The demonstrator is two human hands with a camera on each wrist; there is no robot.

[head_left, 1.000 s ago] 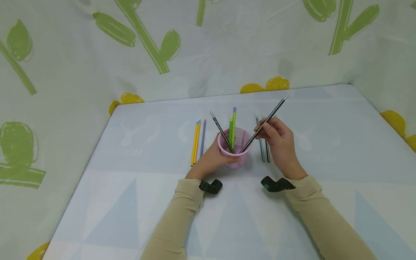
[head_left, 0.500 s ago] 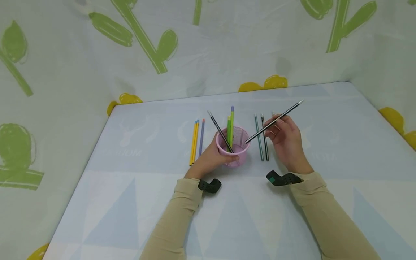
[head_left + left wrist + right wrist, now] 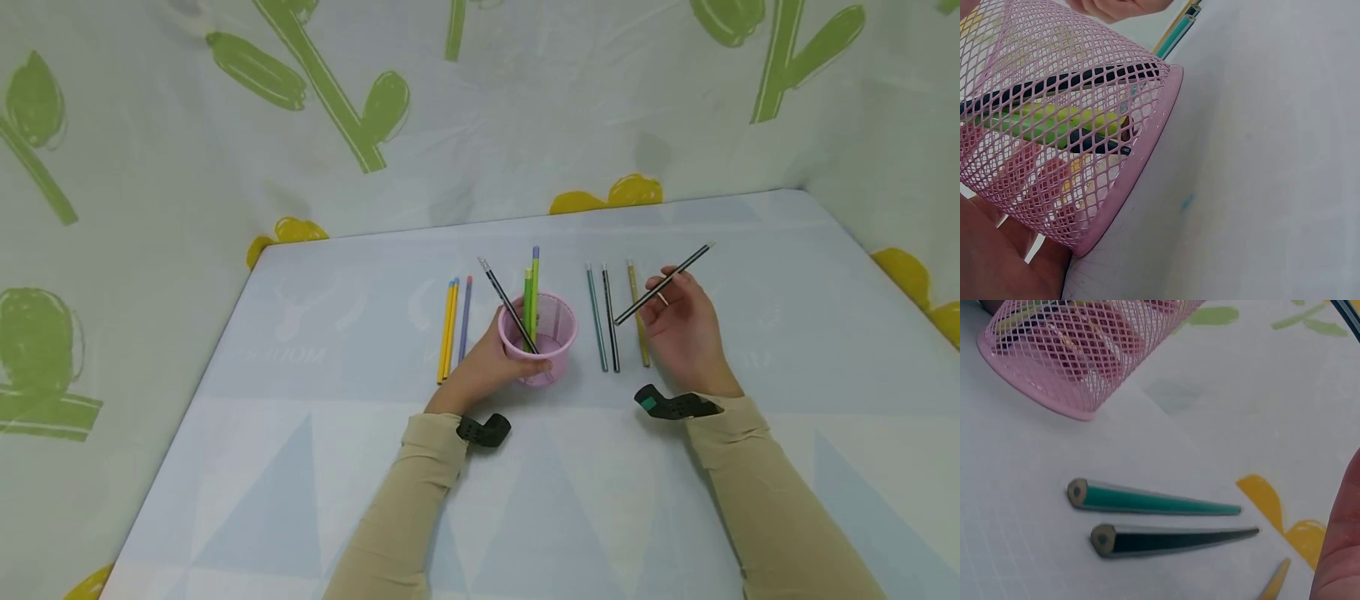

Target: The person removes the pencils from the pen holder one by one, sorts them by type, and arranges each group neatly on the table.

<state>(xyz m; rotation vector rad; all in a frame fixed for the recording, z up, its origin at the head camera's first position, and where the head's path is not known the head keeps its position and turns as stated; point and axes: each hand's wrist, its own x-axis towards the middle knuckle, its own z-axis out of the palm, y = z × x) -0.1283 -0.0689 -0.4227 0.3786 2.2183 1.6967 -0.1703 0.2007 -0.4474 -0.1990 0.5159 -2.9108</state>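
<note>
Pale blue cloth with faint triangles covered the table [image 3: 300,467], backed by a white curtain [image 3: 150,150] printed with green stems. At the left lay two yellow pencils [image 3: 448,329] and a purple pencil [image 3: 466,319], side by side. Next stood the cup [image 3: 550,337], pink wire mesh, upright, with the left hand [image 3: 487,367] wrapped round its side; green pencils [image 3: 531,300] and a black one leaned inside. Right of the cup lay a teal pencil [image 3: 596,317], a dark pencil [image 3: 611,318] and an olive pencil [image 3: 638,313] in a row. Above the olive one the right hand [image 3: 686,329] pinched a black pencil [image 3: 663,283], slim, dark, pale-tipped, held slanted in the air, clear of the cup
</note>
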